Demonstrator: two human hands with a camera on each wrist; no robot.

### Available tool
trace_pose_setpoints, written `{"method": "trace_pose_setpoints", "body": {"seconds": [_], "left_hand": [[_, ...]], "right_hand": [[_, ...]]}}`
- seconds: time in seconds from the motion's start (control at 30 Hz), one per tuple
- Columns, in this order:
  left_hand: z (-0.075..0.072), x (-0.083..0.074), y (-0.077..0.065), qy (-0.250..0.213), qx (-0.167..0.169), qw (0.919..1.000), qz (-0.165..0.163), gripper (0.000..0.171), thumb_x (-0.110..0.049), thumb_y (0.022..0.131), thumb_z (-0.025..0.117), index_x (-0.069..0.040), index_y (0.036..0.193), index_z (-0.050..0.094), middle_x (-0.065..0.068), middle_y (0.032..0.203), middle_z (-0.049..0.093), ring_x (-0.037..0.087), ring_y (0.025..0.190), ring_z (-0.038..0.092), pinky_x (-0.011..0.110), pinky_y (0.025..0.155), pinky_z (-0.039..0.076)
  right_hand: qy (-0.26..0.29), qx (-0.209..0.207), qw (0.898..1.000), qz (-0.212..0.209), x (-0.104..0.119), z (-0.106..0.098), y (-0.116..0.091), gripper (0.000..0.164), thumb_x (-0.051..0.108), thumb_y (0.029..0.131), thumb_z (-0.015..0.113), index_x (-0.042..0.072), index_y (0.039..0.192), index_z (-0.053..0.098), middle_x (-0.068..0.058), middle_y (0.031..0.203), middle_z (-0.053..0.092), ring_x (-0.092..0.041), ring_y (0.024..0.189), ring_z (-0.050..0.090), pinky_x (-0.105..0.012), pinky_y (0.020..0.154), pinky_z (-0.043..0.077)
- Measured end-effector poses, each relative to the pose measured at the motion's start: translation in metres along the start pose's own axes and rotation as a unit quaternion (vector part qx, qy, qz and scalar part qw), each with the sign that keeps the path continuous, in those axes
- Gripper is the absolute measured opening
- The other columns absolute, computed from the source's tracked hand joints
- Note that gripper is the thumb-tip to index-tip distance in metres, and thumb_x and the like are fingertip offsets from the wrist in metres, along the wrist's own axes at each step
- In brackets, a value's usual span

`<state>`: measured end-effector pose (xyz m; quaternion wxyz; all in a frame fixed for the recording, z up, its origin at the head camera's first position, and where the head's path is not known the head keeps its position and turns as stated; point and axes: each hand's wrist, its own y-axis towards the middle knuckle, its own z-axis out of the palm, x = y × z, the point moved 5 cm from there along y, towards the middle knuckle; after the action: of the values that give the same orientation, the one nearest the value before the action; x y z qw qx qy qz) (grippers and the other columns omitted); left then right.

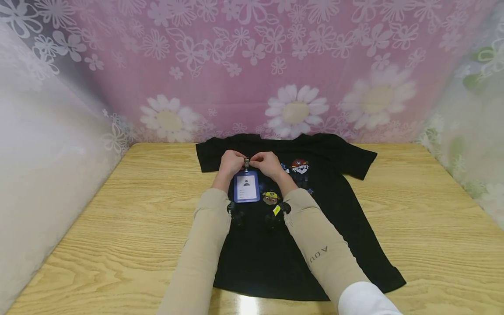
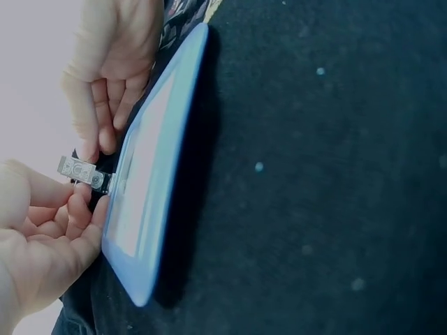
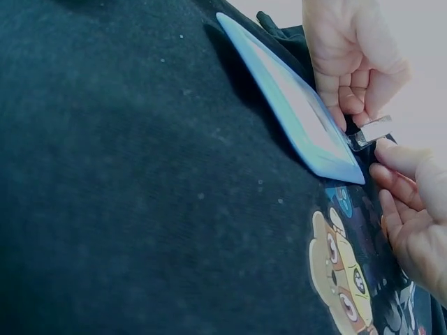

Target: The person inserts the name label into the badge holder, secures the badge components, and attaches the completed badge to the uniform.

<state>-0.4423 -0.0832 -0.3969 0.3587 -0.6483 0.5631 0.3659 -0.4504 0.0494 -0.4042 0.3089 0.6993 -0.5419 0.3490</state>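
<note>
A blue-framed ID badge with a white card lies on the left chest of a black T-shirt spread flat. A metal badge clip at its top stands between both hands, with black cloth bunched close around it. My left hand pinches at the clip from the left, thumb and forefinger at its base, other fingers curled. From the right, my right hand holds the clip with thumb and fingertips. In the right wrist view the badge tilts up off the shirt at its clip end.
Cartoon dog prints sit on the shirt's front, one with a yellow cap beside the badge and one with a red hat farther right. The wooden table lies under the shirt. A pink flowered curtain hangs behind.
</note>
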Motion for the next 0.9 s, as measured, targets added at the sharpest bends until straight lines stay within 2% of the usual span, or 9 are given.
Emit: {"method": "trace_pose_setpoints", "body": {"seconds": [0.27, 0.4, 0.57, 0.9], "left_hand": [[-0.0030, -0.0005, -0.0007, 0.017, -0.007, 0.9997, 0.018, 0.022, -0.003, 0.085, 0.051, 0.001, 0.097, 0.069, 0.012, 0.089, 0.062, 0.017, 0.070, 0.059, 0.028, 0.067, 0.052], [-0.0051, -0.0013, -0.0014, 0.009, 0.004, 0.9995, 0.032, 0.022, -0.002, 0.084, 0.052, 0.002, 0.098, 0.069, 0.012, 0.085, 0.062, 0.018, 0.071, 0.059, 0.030, 0.069, 0.052], [-0.0047, -0.0027, -0.0031, 0.016, 0.022, 0.9989, 0.038, 0.024, -0.001, 0.084, 0.053, 0.001, 0.102, 0.068, 0.013, 0.092, 0.064, 0.018, 0.074, 0.061, 0.031, 0.072, 0.052], [-0.0042, -0.0033, -0.0023, 0.069, 0.017, 0.9961, 0.052, 0.022, -0.001, 0.083, 0.056, -0.002, 0.100, 0.070, 0.012, 0.095, 0.065, 0.020, 0.077, 0.058, 0.031, 0.070, 0.049]], "right_hand": [[-0.003, 0.001, 1.000, 0.010, 0.0009, -0.0003, 0.0002, 0.018, 0.016, 0.089, 0.062, 0.000, 0.095, 0.068, -0.012, 0.097, 0.062, -0.022, 0.087, 0.052, -0.032, 0.076, 0.043], [-0.008, -0.002, 1.000, 0.014, 0.0007, -0.0017, 0.0004, 0.021, 0.018, 0.089, 0.062, -0.001, 0.094, 0.068, -0.012, 0.096, 0.062, -0.021, 0.084, 0.051, -0.030, 0.072, 0.041], [0.011, 0.002, 0.999, 0.031, -0.0003, -0.0022, 0.0006, 0.021, 0.016, 0.090, 0.060, -0.003, 0.096, 0.068, -0.013, 0.100, 0.061, -0.021, 0.088, 0.050, -0.033, 0.077, 0.042], [0.063, -0.007, 0.996, 0.067, -0.0026, 0.0002, -0.0003, 0.020, 0.012, 0.090, 0.060, -0.004, 0.098, 0.068, -0.014, 0.106, 0.060, -0.022, 0.092, 0.050, -0.035, 0.083, 0.041]]}}
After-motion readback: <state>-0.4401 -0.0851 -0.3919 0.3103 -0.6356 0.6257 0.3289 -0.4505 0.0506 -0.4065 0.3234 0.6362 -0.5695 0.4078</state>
